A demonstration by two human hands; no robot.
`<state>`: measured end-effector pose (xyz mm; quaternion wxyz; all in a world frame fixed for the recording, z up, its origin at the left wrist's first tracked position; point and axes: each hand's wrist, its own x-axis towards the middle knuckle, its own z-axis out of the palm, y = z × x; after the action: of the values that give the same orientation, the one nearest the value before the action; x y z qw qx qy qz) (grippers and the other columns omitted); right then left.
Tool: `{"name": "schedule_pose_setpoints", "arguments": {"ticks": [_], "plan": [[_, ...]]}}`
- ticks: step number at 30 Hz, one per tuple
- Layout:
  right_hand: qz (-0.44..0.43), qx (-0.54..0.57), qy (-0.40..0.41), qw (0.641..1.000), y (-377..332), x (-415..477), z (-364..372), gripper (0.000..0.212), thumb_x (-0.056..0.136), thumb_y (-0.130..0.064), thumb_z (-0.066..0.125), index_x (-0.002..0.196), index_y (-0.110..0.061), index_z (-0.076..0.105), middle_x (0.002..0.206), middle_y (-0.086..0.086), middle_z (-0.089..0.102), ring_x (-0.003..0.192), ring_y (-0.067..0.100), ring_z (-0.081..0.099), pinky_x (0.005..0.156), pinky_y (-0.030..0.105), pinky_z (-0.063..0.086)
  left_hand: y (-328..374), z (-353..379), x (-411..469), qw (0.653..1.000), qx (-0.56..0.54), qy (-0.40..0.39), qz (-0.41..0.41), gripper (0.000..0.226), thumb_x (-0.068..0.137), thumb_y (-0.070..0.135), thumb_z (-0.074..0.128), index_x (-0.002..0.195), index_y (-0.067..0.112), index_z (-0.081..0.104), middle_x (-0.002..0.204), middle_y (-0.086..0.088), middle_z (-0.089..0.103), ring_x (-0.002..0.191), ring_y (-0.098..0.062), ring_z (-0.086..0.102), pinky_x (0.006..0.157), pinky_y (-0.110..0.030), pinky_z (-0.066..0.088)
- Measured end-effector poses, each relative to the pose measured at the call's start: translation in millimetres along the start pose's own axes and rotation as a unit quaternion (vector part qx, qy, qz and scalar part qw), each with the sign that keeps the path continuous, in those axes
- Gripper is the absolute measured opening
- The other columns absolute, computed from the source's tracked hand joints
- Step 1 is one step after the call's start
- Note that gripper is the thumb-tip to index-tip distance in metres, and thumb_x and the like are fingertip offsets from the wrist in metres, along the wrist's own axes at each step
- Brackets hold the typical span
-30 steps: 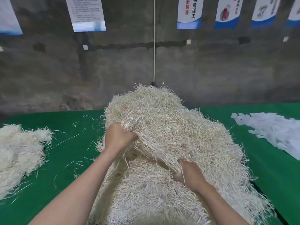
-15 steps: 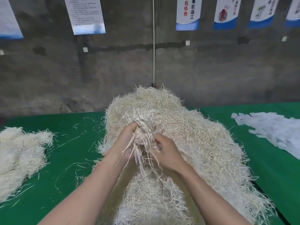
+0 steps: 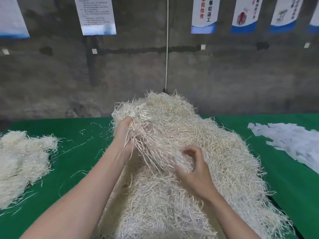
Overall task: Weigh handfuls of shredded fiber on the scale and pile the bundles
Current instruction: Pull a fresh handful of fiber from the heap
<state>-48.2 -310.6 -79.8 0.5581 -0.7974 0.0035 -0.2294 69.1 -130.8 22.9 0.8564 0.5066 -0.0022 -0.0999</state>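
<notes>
The heap of shredded fiber (image 3: 198,135) sits in the middle of the bench (image 3: 77,152), a tall, loose mound of thin, pale straw-coloured strands that cross one another in every direction. From its near slope a hank (image 3: 146,145) is being drawn out. The left hand (image 3: 123,133) is curled tight round its raised upper end, while the right hand (image 3: 193,166), lower and apart from it, has fingers and thumb hooked round what looks like the hank's trailing end.

The fiber is probably very light, soft and springy. It is also tangled, so a handful is likely to drag neighbouring strands with it and shed some. A full-fisted grip deep in the bundle, with the other hand combing the loose tail free, should hold better than a pinch at the tips.

Stray strands lie scattered on the bench's smooth green covering. To the left a lower, fluffier pile of bundles (image 3: 22,163) rests well apart from the heap. To the right lies a spread of flat white paper slips (image 3: 290,142). No scale is in view. Behind stands a rough grey wall (image 3: 51,83) with hanging posters (image 3: 96,14).
</notes>
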Motion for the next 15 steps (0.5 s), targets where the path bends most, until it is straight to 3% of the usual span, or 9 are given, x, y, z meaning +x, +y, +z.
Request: {"name": "schedule_pose_setpoints", "arguments": {"ticks": [1,3,5,7,9,11,12,13,15], "plan": [[-0.007,0.004,0.046,0.999,-9,6,2,0.055,0.073,-0.030,0.072,0.113,-0.049,0.040,0.115,-0.031,0.044,0.112,-0.004,0.046,0.092,0.025,0.042,1,1,0,1.000,0.015,0.000,-0.005,0.063,0.085,0.031,0.052,0.142,0.008,0.035,0.145,-0.015,0.040,0.130,-0.031,0.043,0.105,-0.053,0.036],[-0.035,-0.073,0.068,0.994,-25,22,10,0.038,0.074,-0.036,0.066,0.103,-0.041,0.041,0.111,-0.021,0.045,0.109,0.005,0.046,0.095,0.028,0.039,4,10,-3,0.999,0.009,-0.027,-0.015,0.041,0.090,0.025,0.048,0.124,0.003,0.048,0.117,-0.019,0.054,0.099,-0.029,0.058,0.085,-0.045,0.049],[-0.049,-0.172,0.009,0.984,-33,37,22,0.017,0.081,-0.029,0.058,0.085,-0.035,0.043,0.093,-0.016,0.049,0.095,0.008,0.050,0.098,0.038,0.040,9,22,-7,0.996,-0.035,-0.081,-0.015,0.025,0.093,0.019,0.045,0.113,0.007,0.052,0.090,-0.015,0.057,0.074,-0.026,0.056,0.069,-0.040,0.049],[-0.050,-0.287,-0.069,0.954,-27,41,32,0.019,0.087,-0.021,0.053,0.076,-0.033,0.043,0.078,-0.015,0.048,0.082,0.007,0.051,0.104,0.041,0.035,22,29,-9,0.992,-0.057,-0.115,0.012,0.019,0.092,0.015,0.045,0.104,0.007,0.056,0.079,-0.010,0.057,0.066,-0.024,0.056,0.063,-0.039,0.052],[-0.035,-0.406,-0.114,0.906,1,34,32,0.018,0.089,-0.017,0.052,0.084,-0.034,0.047,0.086,-0.013,0.052,0.095,0.014,0.054,0.109,0.039,0.027,37,32,-9,0.988,-0.074,-0.128,0.046,0.021,0.091,0.010,0.044,0.082,0.007,0.063,0.067,-0.007,0.059,0.054,-0.021,0.058,0.058,-0.036,0.054],[0.008,-0.471,-0.161,0.867,32,21,23,0.015,0.089,-0.019,0.051,0.095,-0.033,0.048,0.110,-0.004,0.057,0.115,0.019,0.049,0.111,0.040,0.019,50,29,-11,0.985,-0.089,-0.134,0.069,0.040,0.092,0.009,0.040,0.061,0.010,0.065,0.054,-0.004,0.057,0.042,-0.017,0.055,0.046,-0.026,0.050],[0.032,-0.477,-0.193,0.857,41,15,17,0.013,0.090,-0.022,0.050,0.099,-0.032,0.050,0.119,-0.003,0.055,0.121,0.019,0.044,0.113,0.042,0.013,55,26,-11,0.984,-0.094,-0.135,0.074,0.041,0.093,0.010,0.039,0.060,0.010,0.065,0.054,-0.004,0.057,0.042,-0.016,0.054,0.044,-0.024,0.049],[0.054,-0.460,-0.222,0.858,47,9,11,0.013,0.090,-0.027,0.051,0.102,-0.033,0.053,0.124,-0.007,0.053,0.125,0.017,0.041,0.115,0.044,0.007,56,23,-10,0.985,-0.083,-0.127,0.080,0.034,0.092,0.012,0.040,0.067,0.009,0.063,0.056,-0.004,0.057,0.044,-0.017,0.054,0.047,-0.024,0.049],[0.060,-0.354,-0.229,0.905,39,7,1,0.014,0.087,-0.039,0.056,0.100,-0.037,0.061,0.120,-0.026,0.050,0.126,0.008,0.039,0.116,0.047,-0.005,56,16,-8,0.992,0.001,-0.086,0.093,0.013,0.089,0.014,0.044,0.082,0.013,0.055,0.062,-0.002,0.054,0.049,-0.017,0.052,0.053,-0.027,0.047]]}}
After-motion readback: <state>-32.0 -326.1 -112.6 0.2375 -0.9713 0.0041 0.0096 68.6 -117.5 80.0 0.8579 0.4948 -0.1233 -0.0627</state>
